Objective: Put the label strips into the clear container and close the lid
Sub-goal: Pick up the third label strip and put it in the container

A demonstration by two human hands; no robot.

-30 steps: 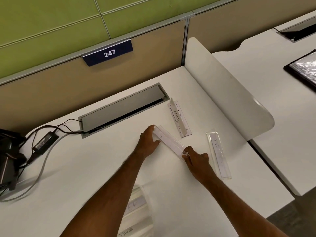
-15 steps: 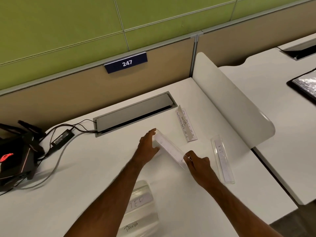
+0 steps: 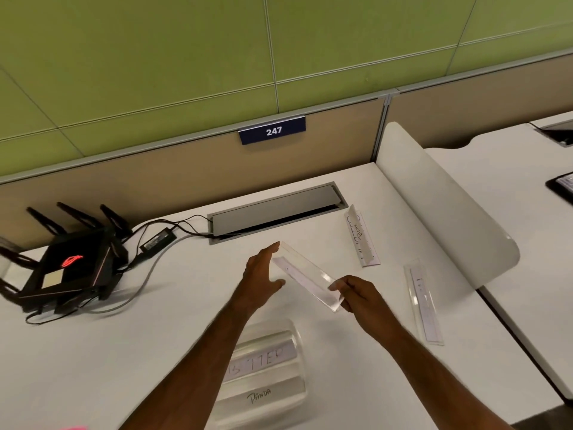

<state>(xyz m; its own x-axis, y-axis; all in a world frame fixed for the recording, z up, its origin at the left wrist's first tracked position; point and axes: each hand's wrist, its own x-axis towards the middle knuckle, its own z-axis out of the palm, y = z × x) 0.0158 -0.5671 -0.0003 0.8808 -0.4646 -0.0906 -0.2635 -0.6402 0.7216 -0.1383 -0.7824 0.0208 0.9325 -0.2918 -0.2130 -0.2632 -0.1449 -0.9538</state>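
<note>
Clear plastic is what I have between my hands: a long label strip (image 3: 305, 276) in its see-through sleeve, lifted off the white desk (image 3: 173, 308) and slanting from upper left down to lower right. My right hand (image 3: 361, 294) pinches its near, lower end between thumb and curled fingertips. My left hand (image 3: 262, 276) is open, fingers straight and together, the fingertips against the far end of the strip and the thumb spread out below it. The clear container (image 3: 263, 372) sits close to me, under and between my forearms, with strips already lying in it; one reads "PANDA", and the lettering on another is partly blurred. I cannot tell where its lid is. Two more strips wait on the desk to my right: one label strip near the cable slot (image 3: 361, 238), lying lengthwise away from me, and another strip by the divider (image 3: 423, 301), just beside my right wrist. The grey cable slot (image 3: 276, 211) runs across the desk beyond my hands. A curved white divider (image 3: 440, 209) closes off the right edge of the desk, so room on that side is tight. To the left the desk is open until a black router (image 3: 66, 266) with its cables (image 3: 148, 276) near the far left corner.
</note>
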